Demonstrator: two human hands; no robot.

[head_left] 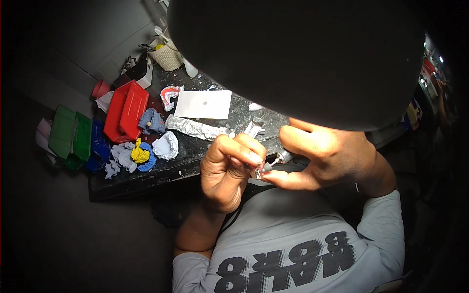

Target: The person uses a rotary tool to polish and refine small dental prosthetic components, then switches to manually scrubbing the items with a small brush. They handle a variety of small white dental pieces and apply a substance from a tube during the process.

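1. On a dark tabletop (191,151) lies a white card (202,104).
2. On the card's near side, the left hand (227,168) pinches a small piece (257,173); the right hand (328,155) grips a rotary tool (283,156).
3. A slipping grey bit (266,167) could gouge the piece.

A large dark shape (303,58) bars the upper middle — at lower left, past the table edge (146,181), a hand could pass freely. From the left hand (227,171) toward left centre, the pale strip (195,128), white mould (165,145) and red bin (128,110) obstruct.
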